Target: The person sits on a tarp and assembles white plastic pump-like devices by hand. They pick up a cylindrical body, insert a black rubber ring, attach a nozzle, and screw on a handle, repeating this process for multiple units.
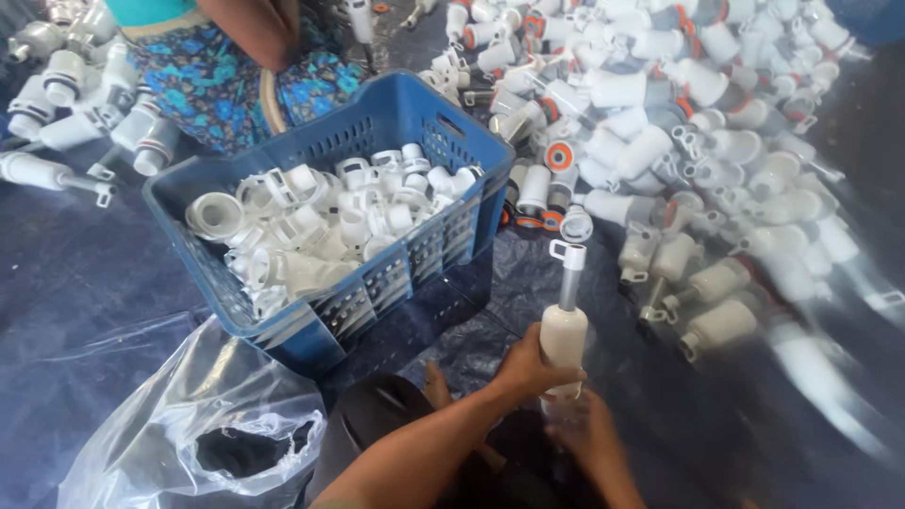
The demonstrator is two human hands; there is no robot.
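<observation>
My left hand grips the white cylinder body of a plastic pump part and holds it upright. A grey stem with a white square cap sticks up from the cylinder. My right hand is just below, blurred, closed around the lower end of the same part. Both hands are low in the view, in front of a blue slotted crate filled with several small white plastic fittings.
A big pile of white pump parts with orange and grey rings covers the floor at the right and back. Another person in blue flowered cloth sits behind the crate. A crumpled clear plastic bag lies at the lower left on dark sheeting.
</observation>
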